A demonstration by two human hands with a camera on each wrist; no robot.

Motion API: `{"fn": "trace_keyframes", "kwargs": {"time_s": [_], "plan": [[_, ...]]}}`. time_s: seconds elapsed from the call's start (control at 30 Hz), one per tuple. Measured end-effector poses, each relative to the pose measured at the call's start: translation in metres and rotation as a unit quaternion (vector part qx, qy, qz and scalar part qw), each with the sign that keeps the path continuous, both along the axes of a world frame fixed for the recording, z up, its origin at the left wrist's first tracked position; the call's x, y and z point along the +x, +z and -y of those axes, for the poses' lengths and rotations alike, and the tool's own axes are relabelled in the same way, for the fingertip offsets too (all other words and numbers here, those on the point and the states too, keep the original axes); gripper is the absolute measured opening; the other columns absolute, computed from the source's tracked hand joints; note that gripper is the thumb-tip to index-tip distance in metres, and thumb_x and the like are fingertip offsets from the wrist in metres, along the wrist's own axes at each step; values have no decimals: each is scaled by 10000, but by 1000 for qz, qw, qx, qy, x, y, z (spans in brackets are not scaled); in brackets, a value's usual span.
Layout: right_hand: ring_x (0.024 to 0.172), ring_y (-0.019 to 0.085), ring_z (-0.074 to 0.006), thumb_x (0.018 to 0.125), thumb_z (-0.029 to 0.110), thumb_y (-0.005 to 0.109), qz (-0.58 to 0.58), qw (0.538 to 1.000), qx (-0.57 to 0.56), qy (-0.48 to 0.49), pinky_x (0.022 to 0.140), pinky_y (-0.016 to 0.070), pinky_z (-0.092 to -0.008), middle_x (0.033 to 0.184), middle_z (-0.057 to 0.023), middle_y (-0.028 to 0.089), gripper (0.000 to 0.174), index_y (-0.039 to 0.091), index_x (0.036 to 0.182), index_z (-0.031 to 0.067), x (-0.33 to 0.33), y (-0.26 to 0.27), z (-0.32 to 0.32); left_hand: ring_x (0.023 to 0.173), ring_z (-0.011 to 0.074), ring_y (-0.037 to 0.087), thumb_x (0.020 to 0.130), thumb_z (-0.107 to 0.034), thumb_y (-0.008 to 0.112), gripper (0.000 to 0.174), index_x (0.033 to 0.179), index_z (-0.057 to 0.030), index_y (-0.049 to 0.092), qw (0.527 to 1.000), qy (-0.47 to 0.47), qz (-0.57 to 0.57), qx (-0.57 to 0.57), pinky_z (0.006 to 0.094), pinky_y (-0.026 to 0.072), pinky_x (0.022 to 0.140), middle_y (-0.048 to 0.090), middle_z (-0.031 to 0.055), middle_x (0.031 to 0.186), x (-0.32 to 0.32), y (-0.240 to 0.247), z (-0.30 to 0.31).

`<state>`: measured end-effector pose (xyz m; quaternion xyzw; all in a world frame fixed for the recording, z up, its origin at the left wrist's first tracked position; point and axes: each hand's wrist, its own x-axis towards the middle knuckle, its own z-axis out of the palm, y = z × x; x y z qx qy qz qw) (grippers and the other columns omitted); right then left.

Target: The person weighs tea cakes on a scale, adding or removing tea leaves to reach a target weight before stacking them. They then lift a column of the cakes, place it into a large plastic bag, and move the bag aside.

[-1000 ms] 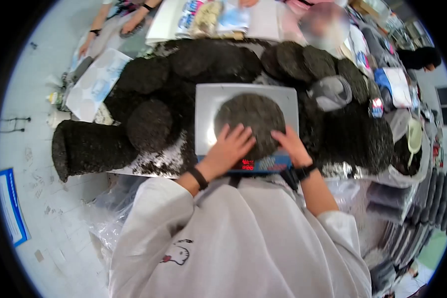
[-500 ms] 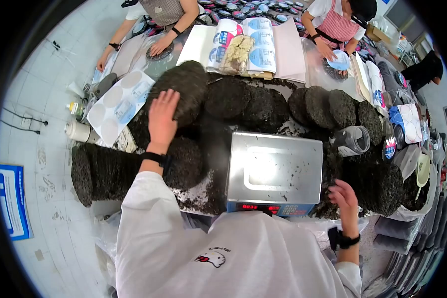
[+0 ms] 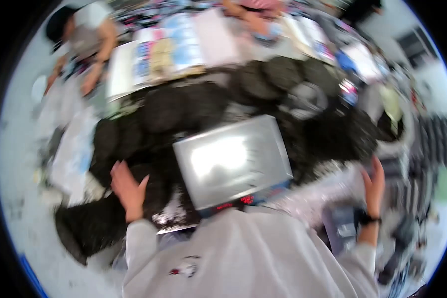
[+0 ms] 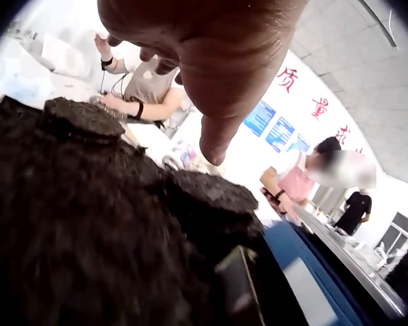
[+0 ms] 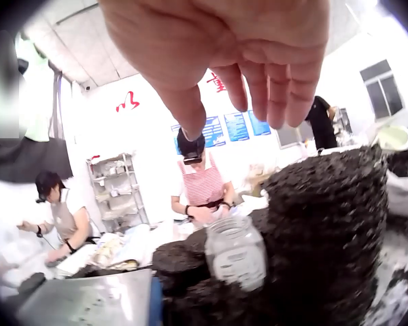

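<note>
My left hand (image 3: 129, 191) is over the dark round cakes at the left, thumb spread and nothing held. The cakes look like dried seaweed; one stack lies on its side as a dark roll (image 3: 92, 223) beside that hand. In the left wrist view a rough dark cake (image 4: 75, 224) lies below the hand. My right hand (image 3: 374, 186) is raised at the right, holding nothing, its fingers extended. Between the hands stands a weighing scale (image 3: 233, 164) with a bare metal pan and red digits, blurred in the head view.
Behind the scale is a row of dark cakes (image 3: 164, 109). A clear jar (image 5: 236, 255) stands beside a tall cake stack (image 5: 323, 231) at the right. A pale scoop (image 3: 391, 105) lies in a bag further right. Printed sheets (image 3: 171, 42) and two people working occupy the far side.
Both hands first lay on a cake on the scale. The left hand then took it to the back left; it is now empty and nearer. The right hand moved outward right. The head view turned.
</note>
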<state>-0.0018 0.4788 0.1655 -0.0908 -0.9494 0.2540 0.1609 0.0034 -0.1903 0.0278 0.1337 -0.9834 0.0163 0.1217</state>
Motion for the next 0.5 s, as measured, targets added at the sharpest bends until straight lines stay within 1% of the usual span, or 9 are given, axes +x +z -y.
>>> {"fn": "trace_keyframes", "kwargs": {"time_s": [0.03, 0.07, 0.1, 0.13, 0.2, 0.27, 0.3, 0.37, 0.5], "plan": [[1242, 459, -304, 772, 36, 695, 37, 994, 91, -37, 1033, 371, -370, 1336, -181, 484, 629, 424, 1338, 1, -13, 26, 14, 1306, 351, 322, 647, -381, 785, 913, 1372, -33, 354, 1000, -10, 9, 27, 502, 330, 1000, 365, 175, 1413, 21, -13, -12], [1273, 409, -343, 754, 153, 744, 14, 987, 159, -13, 1051, 343, -393, 1354, -204, 450, 698, 405, 1343, -8, -22, 16, -9, 1343, 345, 284, 657, -377, 785, 954, 1410, -46, 300, 996, -1, 53, 65, 517, 327, 1012, 306, 161, 1463, 40, -37, -15], [1300, 363, -369, 726, 283, 772, 30, 980, 197, -20, 1062, 319, -406, 1379, -233, 410, 783, 396, 1345, -15, -31, 6, -30, 1361, 338, 261, 660, -374, 787, 979, 1426, -54, 270, 986, 43, 139, 80, 515, 327, 1020, 274, 156, 1482, 54, -59, -25], [1304, 348, -393, 706, 356, 779, 24, 977, 211, -12, 1064, 320, -410, 1386, -270, 382, 842, 387, 1349, -23, -39, -9, -52, 1379, 331, 237, 662, -372, 790, 1004, 1443, -62, 239, 967, 94, 222, 82, 513, 326, 1029, 242, 150, 1502, 64, -75, -33], [1313, 329, -403, 695, 395, 777, 66, 971, 229, -21, 1068, 318, -418, 1391, -294, 360, 875, 379, 1359, -14, -54, -40, -74, 1395, 317, 210, 665, -358, 794, 1035, 1461, -71, 198, 974, 66, 215, 37, 506, 321, 1044, 207, 145, 1517, 76, -87, -37], [1297, 362, -384, 685, 432, 770, 130, 956, 260, -35, 1056, 338, -420, 1378, -272, 392, 880, 393, 1359, 10, -58, -47, -71, 1385, 333, 229, 663, -318, 797, 1015, 1455, -67, 215, 973, 67, 214, 47, 485, 323, 1054, 226, 162, 1508, 71, -86, -32], [1256, 421, -368, 686, 453, 757, 102, 953, 281, -42, 1028, 373, -417, 1339, -241, 458, 825, 447, 1332, 43, -59, -53, -76, 1378, 343, 239, 663, -295, 796, 1000, 1451, -63, 226, 971, 47, 218, 82, 467, 318, 1063, 235, 175, 1502, 71, -88, -22], [1232, 446, -364, 687, 459, 754, 98, 956, 274, -32, 1013, 388, -414, 1319, -225, 484, 797, 473, 1315, 56, -59, -50, -81, 1362, 373, 259, 647, -250, 802, 980, 1437, -49, 258, 966, 18, 220, 135, 416, 300, 1091, 257, 207, 1483, 71, -84, -14], [1186, 493, -346, 722, 407, 725, 97, 968, 232, -8, 985, 415, -404, 1262, -179, 551, 668, 527, 1274, 86, -53, -44, -92, 1363, 381, 251, 663, -226, 781, 949, 1436, -47, 260, 960, 13, 232, 157, 412, 282, 1104, 251, 211, 1484, 68, -85, -7]]}}
